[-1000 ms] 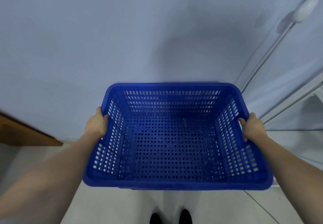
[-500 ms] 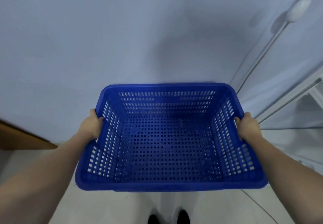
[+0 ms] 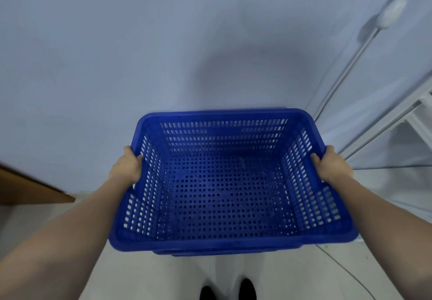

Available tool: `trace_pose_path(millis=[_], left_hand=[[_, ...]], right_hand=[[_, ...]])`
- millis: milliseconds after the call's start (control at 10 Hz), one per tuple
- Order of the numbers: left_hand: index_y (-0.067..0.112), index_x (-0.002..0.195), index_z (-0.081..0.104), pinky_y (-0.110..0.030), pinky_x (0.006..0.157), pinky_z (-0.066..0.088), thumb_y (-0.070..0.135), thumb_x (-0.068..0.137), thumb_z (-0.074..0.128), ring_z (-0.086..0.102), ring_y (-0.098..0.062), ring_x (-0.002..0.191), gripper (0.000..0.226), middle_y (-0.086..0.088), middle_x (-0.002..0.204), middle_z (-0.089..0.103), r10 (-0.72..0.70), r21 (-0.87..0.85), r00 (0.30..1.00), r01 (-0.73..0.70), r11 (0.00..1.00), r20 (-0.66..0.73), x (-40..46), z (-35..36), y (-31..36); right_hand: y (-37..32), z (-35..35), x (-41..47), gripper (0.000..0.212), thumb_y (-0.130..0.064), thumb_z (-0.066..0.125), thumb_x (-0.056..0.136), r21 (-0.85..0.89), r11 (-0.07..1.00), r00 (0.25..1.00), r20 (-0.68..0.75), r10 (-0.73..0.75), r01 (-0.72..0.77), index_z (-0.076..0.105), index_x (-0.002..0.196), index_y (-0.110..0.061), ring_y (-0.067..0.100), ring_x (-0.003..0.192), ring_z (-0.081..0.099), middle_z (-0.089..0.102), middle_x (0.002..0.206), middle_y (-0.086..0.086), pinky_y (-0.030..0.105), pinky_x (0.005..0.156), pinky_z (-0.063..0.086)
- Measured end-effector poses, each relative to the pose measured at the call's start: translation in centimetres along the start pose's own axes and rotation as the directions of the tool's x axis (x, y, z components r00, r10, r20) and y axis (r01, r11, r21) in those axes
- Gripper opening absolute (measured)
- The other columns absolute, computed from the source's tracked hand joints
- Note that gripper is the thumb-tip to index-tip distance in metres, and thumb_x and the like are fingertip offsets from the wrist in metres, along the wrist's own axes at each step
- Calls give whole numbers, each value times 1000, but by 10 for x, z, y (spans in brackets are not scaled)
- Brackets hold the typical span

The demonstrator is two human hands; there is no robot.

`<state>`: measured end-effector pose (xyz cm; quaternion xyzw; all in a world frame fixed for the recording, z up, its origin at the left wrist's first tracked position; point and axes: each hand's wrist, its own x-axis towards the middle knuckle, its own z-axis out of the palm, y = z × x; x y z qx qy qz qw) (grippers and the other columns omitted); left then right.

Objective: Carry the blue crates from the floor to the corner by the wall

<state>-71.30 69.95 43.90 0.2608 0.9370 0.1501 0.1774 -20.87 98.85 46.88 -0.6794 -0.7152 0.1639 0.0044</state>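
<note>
While gripped by both hands (image 3: 127, 167): perforated rectangular blue plastic crate (image 3: 224, 192); fingers wrapped over rim.

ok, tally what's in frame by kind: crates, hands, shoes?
Blue crate: 1, possibly a second nested under it, cannot tell
Hands: 2, left hand and right hand, one on each side rim
Black shoes: 2
Total: 5

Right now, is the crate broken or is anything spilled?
Nothing stands out. The crate is empty and looks whole, held level by the left hand and right hand on its side rims. The floor looks clean.
</note>
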Motion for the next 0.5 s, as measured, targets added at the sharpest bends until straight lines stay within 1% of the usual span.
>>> trace_pose_path(millis=[100, 200, 300, 400, 500], left_hand=[[13, 142, 24, -57, 94, 43, 42, 98, 52, 51, -41, 113, 60, -18, 135, 42, 102, 83, 995, -101, 991, -9, -4, -5, 2], [11, 147, 25, -54, 103, 40, 48, 93, 57, 42, -38, 129, 73, -16, 144, 38, 220, 286, 974, -199, 937, -45, -13, -13, 3], [10, 150, 27, -50, 111, 34, 53, 91, 56, 34, -34, 139, 79, -15, 151, 36, 298, 340, 954, -268, 902, -38, -21, -25, 7], [11, 148, 34, -50, 110, 37, 55, 89, 57, 39, -34, 137, 77, -15, 151, 40, 342, 357, 939, -311, 881, -27, -37, -45, 18], [11, 148, 37, -50, 110, 39, 57, 90, 53, 41, -33, 137, 75, -14, 152, 42, 383, 367, 922, -338, 866, -53, -53, -72, 38]], right_hand=[[-1, -5, -12, 49, -45, 46, 100, -55, 998, 999, -4, -42, 41, 41, 130, -7, 43, 111, 56, 55, 126, 22, 52, 92, 48], [-2, -8, -25, 55, -41, 48, 99, -138, 984, 993, -24, -118, 114, 36, 138, -5, 41, 124, 46, 46, 137, 20, 53, 103, 42], [-7, -18, -37, 64, -47, 41, 100, -221, 959, 983, 12, -181, 179, 29, 149, -9, 37, 135, 36, 39, 148, 19, 50, 112, 34], [-20, -35, -52, 68, -51, 36, 99, -235, 938, 966, 25, -256, 254, 30, 153, -11, 36, 137, 35, 38, 151, 19, 48, 114, 32], [-43, -59, -64, 73, -56, 35, 96, -190, 928, 945, -3, -326, 320, 31, 154, -11, 36, 140, 34, 38, 153, 21, 47, 115, 30]])
